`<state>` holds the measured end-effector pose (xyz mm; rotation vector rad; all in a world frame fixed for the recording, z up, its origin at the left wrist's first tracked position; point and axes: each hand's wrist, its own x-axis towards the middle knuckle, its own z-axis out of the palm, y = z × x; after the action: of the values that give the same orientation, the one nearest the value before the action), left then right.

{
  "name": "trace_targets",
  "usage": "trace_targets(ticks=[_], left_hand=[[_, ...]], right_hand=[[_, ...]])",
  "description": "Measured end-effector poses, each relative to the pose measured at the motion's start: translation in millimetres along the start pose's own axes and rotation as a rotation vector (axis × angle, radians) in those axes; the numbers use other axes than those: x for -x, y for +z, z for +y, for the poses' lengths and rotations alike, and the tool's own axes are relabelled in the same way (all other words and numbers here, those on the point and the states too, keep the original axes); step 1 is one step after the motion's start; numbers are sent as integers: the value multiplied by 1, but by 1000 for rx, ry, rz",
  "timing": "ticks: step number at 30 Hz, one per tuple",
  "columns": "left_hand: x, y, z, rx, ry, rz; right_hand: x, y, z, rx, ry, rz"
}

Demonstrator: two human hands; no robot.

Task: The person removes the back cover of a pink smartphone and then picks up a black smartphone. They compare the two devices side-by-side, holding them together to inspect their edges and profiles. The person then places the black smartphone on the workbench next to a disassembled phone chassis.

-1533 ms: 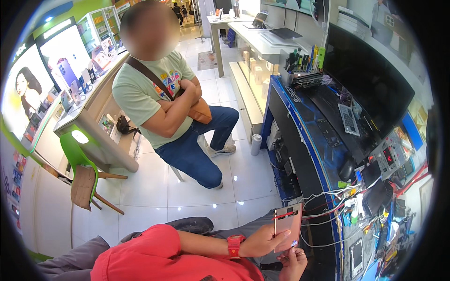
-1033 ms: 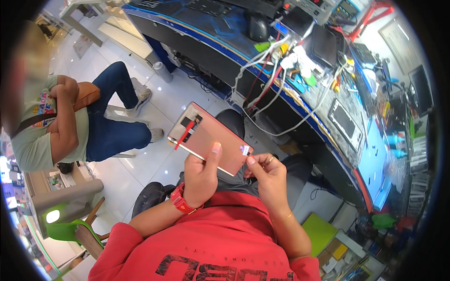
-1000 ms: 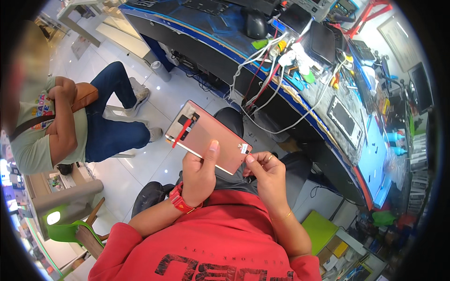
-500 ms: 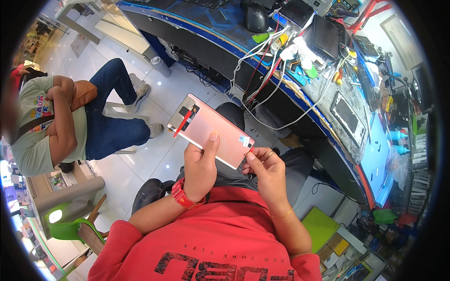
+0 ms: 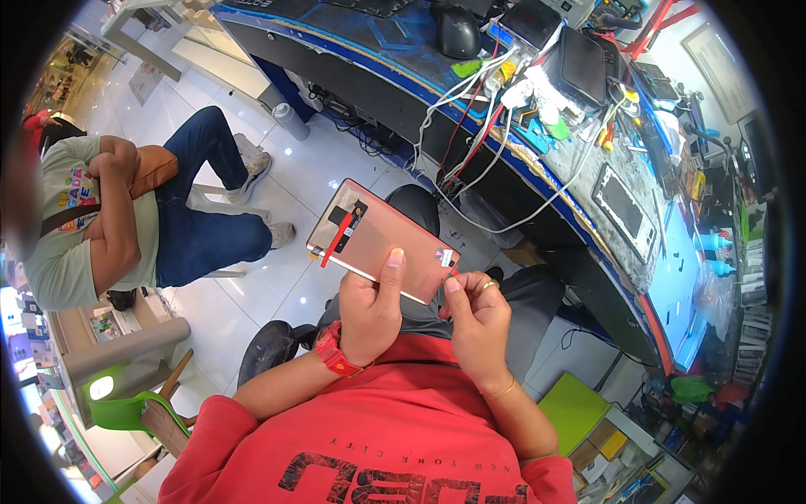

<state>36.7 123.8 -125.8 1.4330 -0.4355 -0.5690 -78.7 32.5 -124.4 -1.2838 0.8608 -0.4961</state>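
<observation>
Pink, flat and shiny, a rectangular phone-shaped panel (image 5: pixel 369 244) with a red strip (image 5: pixel 337 241) sits in the left hand (image 5: pixel 374 307), thumb on top, fingers curled under. By the panel's right end, the right hand (image 5: pixel 477 319) has thumb and finger almost together; I cannot tell what they pinch. Right of the panel, a black phone frame with white edges (image 5: pixel 623 210) lies on a grey bench (image 5: pixel 579 176).

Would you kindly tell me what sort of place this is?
Probably an electronics repair shop: a cluttered workbench, a phone-like frame lying on it, and a pink panel in the left hand.
</observation>
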Motion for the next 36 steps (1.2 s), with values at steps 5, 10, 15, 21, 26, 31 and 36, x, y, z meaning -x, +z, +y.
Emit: trace_targets(ticks=[5, 10, 15, 21, 26, 31, 36], left_hand=[[-3, 4, -6, -5, 38, 52], [-4, 1, -7, -23, -46, 57], [-6, 0, -10, 32, -86, 55], [-10, 4, -11, 224, -175, 112], [-12, 0, -26, 234, -215, 87], [-7, 2, -20, 112, -142, 83], [-11, 3, -21, 267, -111, -44]], right_hand=[[1, -4, 15, 339, -396, 13], [3, -5, 5, 458, -556, -38], [-1, -9, 3, 610, -796, -75], [2, -14, 3, 737, -911, -149], [8, -23, 2, 672, -911, -110], [19, -62, -16, 425, -686, -14], [36, -137, -39, 231, -434, 187]])
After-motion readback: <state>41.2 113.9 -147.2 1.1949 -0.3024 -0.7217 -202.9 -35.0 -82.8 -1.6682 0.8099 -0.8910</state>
